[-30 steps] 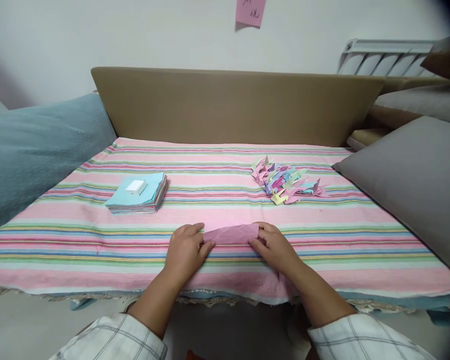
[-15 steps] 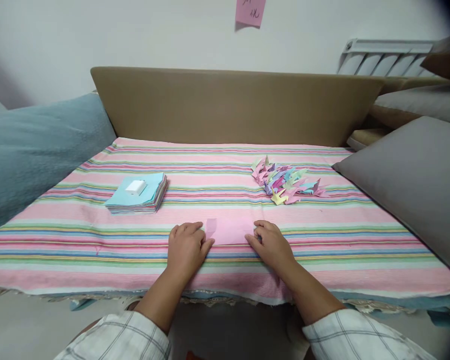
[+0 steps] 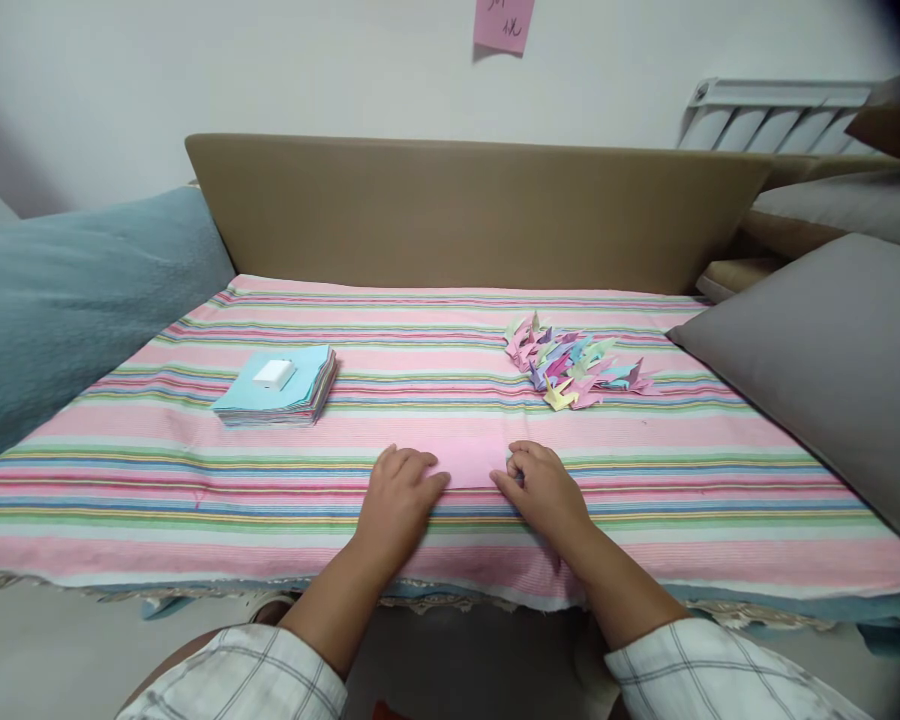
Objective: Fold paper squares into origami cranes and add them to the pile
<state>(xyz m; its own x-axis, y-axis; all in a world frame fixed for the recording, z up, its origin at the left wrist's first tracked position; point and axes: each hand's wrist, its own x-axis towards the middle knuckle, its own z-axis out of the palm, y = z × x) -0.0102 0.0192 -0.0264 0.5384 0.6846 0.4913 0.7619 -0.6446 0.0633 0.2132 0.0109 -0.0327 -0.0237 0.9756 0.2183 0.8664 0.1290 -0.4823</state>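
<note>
A sheet of pink origami paper (image 3: 471,463), folded into a strip, lies flat on the striped cloth in front of me. Over its left end rests my left hand (image 3: 401,492), fingers and thumb spread and pressing down, covering that end. At the right end, my right hand (image 3: 540,487) has its fingers curled, with thumb and forefinger at the paper's edge holding it. Beyond it to the right is a heap of folded paper cranes (image 3: 570,362) in pink, purple, yellow, green and blue. Farther left sits a stack of square paper (image 3: 307,392), light blue on top.
A small white block (image 3: 274,374) rests on the stack. The striped cloth (image 3: 435,340) covers the surface, backed by a brown board (image 3: 480,215). A blue cushion (image 3: 90,290) borders the left side, a grey cushion (image 3: 825,350) the right. A pink note (image 3: 502,25) hangs on the wall.
The paper's raised, darker-looking flap has come down, and the strip now lies flat. My left hand has moved right onto its left end; my right hand has shifted slightly inward.
</note>
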